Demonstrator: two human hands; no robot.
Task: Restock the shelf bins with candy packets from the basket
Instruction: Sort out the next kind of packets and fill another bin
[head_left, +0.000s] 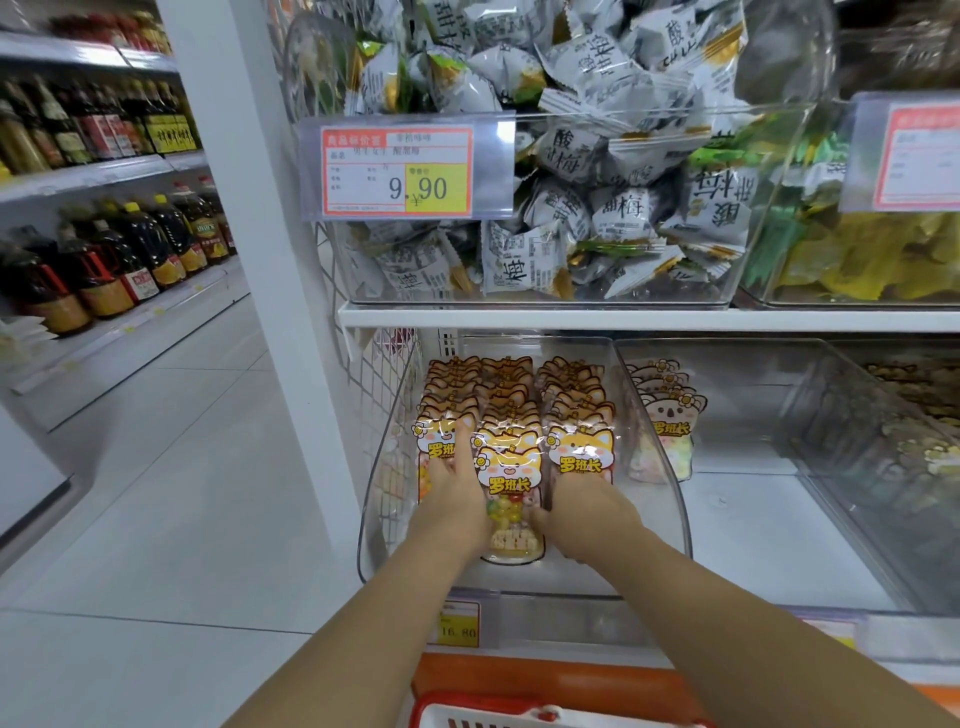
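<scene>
– Fingers (460, 449) of the left hand (454, 493): straight, close together, pointing far, set in the gap between the left and middle rows of candy packets (576, 415). Palm lies against the left edge of the front packet (511, 480).
– Noted. Right hand (592, 506)?
– Thumb lies on that same packet's right edge. The other fingers run under the right row's nearest packet. Spread or curled: cannot tell.
– Location of the stock?
– Three upright rows in the clear bin (371, 519) on the lower shelf. Front packet stands nearest, between both hands, its lower sides partly covered by them. Basket (519, 714): only a red-and-white rim at the near edge, contents cut off.
– Legible text?
– Packets: orange cat face, "罗班长" in yellow. Koala packets (670, 426) in the neighbouring bin (737, 457) to the right carry the same three characters. Price card (397, 171) on the upper bin (545, 300): "9.90"; smaller print unreadable. Grey-white packets (597, 208) in that bin show "酸甜梅". Shelf tag (457, 623) below the clear bin reads as "16.80", soft focus.
– Remainder?
– Far-right bins blurred, contents unclear. Second price card (914, 156) cut off at the right edge, print illegible. Bottles (130, 244) on the left aisle shelves, labels too small to read.
</scene>
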